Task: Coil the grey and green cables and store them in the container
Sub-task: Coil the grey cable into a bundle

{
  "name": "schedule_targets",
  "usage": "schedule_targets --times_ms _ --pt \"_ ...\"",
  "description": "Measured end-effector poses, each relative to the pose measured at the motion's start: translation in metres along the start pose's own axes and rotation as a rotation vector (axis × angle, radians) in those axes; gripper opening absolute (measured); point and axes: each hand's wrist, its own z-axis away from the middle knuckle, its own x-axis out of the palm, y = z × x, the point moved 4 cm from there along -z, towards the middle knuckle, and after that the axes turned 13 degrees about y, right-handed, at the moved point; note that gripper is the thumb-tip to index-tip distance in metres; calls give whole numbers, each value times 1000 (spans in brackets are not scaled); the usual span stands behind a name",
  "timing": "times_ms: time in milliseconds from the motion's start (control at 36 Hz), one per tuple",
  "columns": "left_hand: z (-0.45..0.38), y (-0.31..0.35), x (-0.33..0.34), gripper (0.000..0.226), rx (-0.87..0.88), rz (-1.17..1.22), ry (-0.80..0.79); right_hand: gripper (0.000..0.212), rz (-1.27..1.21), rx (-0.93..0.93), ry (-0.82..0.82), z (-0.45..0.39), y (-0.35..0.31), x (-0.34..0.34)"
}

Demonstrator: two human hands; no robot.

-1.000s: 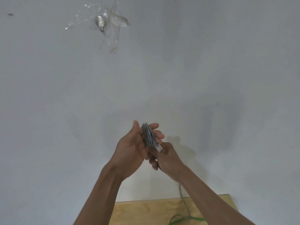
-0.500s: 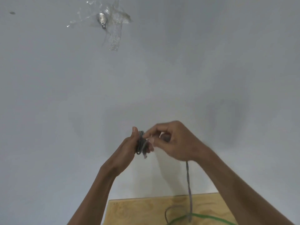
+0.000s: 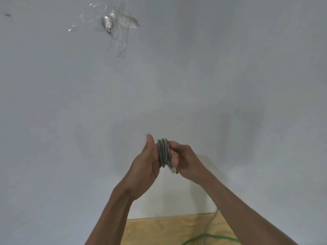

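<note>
The grey cable (image 3: 164, 152) is wound in several tight loops around the fingers of my left hand (image 3: 147, 163), thumb up beside the bundle. My right hand (image 3: 185, 161) presses against the bundle from the right, fingers closed on its lower part, where a pale connector sticks out below. The grey cable's loose tail hangs down behind my right forearm to the wooden surface (image 3: 159, 230). A stretch of the green cable (image 3: 217, 237) lies on that surface at the bottom edge. No container is in view.
A plain pale grey wall fills most of the view. Clear tape holding a small metal piece (image 3: 108, 24) is stuck on the wall at the upper left. The wooden surface shows only along the bottom.
My right hand came down from above the bundle to its right side, laying another turn of grey cable onto my left hand. The bundle is thicker.
</note>
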Motion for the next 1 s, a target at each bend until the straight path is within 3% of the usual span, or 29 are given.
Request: schedule_targets --times_ms 139,306,417,556,639,778,1000 --pt "-13 11 -10 90 -9 47 68 20 342 25 -11 22 22 9" --pt "-20 5 -35 86 2 -100 189 28 546 -83 -14 38 5 14" --pt "-17 -3 -45 75 46 -344 254 27 663 -229 -42 37 -22 12" --pt "-9 -10 -39 77 66 -558 193 18 666 -391 -136 25 -55 15" --pt "-3 -12 -28 83 20 -516 106 14 708 -431 -136 9 -69 10" --pt "3 -16 -22 94 -182 -189 -1 12 540 -457 -49 -11 -78 -2" --pt "-1 5 -4 94 -72 104 -31 7 55 -199 -5 -14 -28 1"
